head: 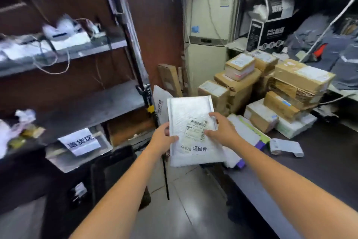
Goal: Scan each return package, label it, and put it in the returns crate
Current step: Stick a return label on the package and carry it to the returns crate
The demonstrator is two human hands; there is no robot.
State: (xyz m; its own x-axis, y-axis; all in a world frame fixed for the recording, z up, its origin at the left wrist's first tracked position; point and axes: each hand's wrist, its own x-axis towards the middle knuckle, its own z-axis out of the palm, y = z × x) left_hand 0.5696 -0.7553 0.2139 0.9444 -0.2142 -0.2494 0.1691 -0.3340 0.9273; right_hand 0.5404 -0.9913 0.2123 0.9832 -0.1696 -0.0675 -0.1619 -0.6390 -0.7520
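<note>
A white bubble mailer (190, 110) is held up in mid-air between both my hands, over the floor gap between the shelving and the counter. It carries a barcode label and a white sticker with black characters near its lower edge. My left hand (163, 138) grips its left edge with the thumb on the front. Fingers of my right hand (220, 130) curl round its right edge, thumb on the label. A clear plastic crate (58, 158) with a white paper sign stands low on the left shelf unit. A grey handheld scanner (284, 147) lies on the counter at right.
Stacked cardboard boxes (271, 87) and white mailers (244, 134) crowd the dark counter (319, 161) at right. A metal shelf unit (96, 107) stands left, with a white label printer (60, 29) and cables on its upper shelf. A standing air conditioner (209, 25) fills the back corner.
</note>
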